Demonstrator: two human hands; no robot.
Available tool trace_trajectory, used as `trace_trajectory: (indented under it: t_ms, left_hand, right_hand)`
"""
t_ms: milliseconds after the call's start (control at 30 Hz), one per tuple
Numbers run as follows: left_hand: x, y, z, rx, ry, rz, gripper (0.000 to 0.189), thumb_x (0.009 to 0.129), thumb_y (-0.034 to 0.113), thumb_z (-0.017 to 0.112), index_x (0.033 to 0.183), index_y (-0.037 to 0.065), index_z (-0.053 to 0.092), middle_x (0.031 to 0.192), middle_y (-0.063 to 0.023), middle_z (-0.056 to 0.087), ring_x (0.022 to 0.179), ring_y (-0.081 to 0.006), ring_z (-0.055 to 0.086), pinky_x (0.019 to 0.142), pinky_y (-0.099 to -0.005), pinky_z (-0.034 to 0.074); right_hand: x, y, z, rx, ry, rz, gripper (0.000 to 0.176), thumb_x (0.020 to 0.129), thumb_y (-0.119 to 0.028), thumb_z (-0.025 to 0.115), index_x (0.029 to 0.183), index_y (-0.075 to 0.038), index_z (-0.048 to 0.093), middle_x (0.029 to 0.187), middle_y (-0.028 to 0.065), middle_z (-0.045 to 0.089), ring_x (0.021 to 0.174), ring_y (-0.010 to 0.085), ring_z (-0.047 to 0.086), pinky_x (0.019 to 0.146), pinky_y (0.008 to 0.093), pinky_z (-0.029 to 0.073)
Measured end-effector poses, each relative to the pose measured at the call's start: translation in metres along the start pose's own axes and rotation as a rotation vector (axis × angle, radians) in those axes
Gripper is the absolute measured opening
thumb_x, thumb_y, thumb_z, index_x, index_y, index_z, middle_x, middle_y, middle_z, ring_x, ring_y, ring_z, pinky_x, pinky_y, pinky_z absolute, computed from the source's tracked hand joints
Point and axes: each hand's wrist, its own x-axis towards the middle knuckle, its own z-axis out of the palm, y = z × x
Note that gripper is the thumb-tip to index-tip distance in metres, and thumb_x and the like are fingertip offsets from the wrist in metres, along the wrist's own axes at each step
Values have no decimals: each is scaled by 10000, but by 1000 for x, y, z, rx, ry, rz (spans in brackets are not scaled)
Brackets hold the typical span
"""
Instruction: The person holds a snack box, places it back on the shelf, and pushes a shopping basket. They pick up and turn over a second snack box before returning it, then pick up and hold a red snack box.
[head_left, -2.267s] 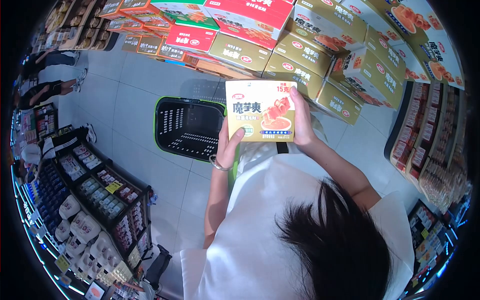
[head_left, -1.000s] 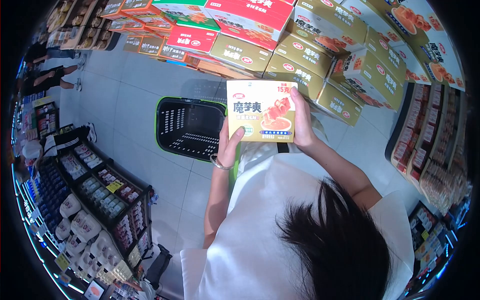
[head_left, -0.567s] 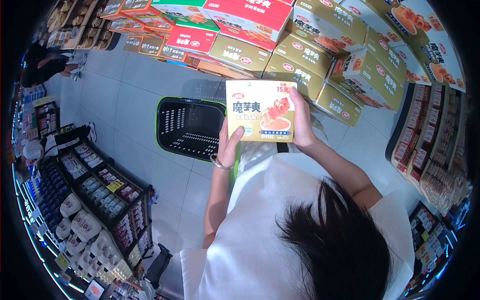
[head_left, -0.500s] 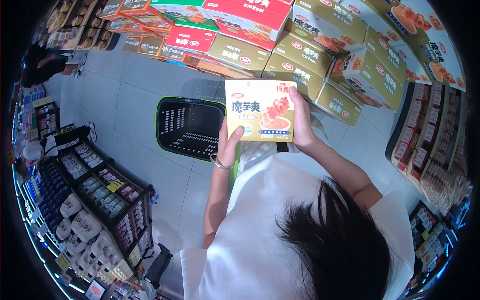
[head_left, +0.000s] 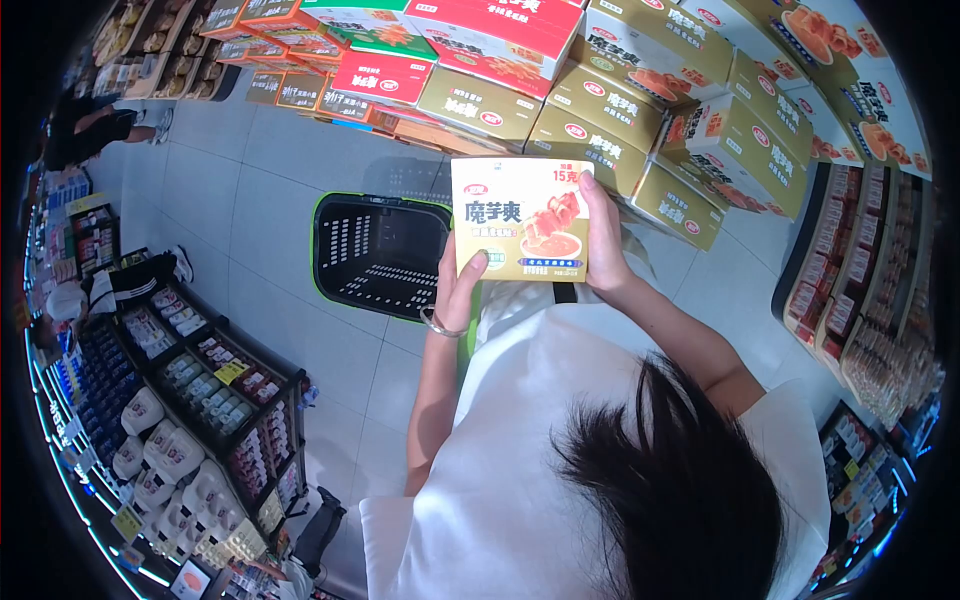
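Observation:
A white and gold snack box [head_left: 520, 220] with a picture of food in a bowl is held upright before my chest, its printed front towards me. My left hand [head_left: 458, 285] grips its lower left side, thumb on the front; a bracelet circles that wrist. On the right edge, my right hand [head_left: 605, 235] is closed round the box, thumb near the upper corner. The fingers behind the box are hidden. Below and to the left sits a black shopping basket [head_left: 335, 205] with a green rim; the part of it that shows holds nothing.
Stacked gold cartons [head_left: 600, 130] and red cartons [head_left: 385, 78] stand just ahead. A display shelf [head_left: 300, 385] with packaged goods is at the left, another rack [head_left: 850, 260] at the right. People stand at the far left; a person's dark-clothed leg [head_left: 318, 530] shows at lower left.
The box and both hands hold nearly the same place. At the upper left, a person's legs have shifted slightly.

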Motion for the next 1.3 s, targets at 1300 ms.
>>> trace_trajectory:
  t_ms: [1300]
  left_hand:
    - [-8, 0, -5, -163, 96, -43, 586, 924, 261, 615, 1374, -59, 418, 1279, -130, 559, 1167, -180, 521, 1016, -320, 400]
  right_hand:
    - [-12, -3, 10, -238, -24, -130, 394, 1013, -352, 530, 1149, 18, 537, 1025, 67, 603, 928, 81, 557, 830, 240, 460]
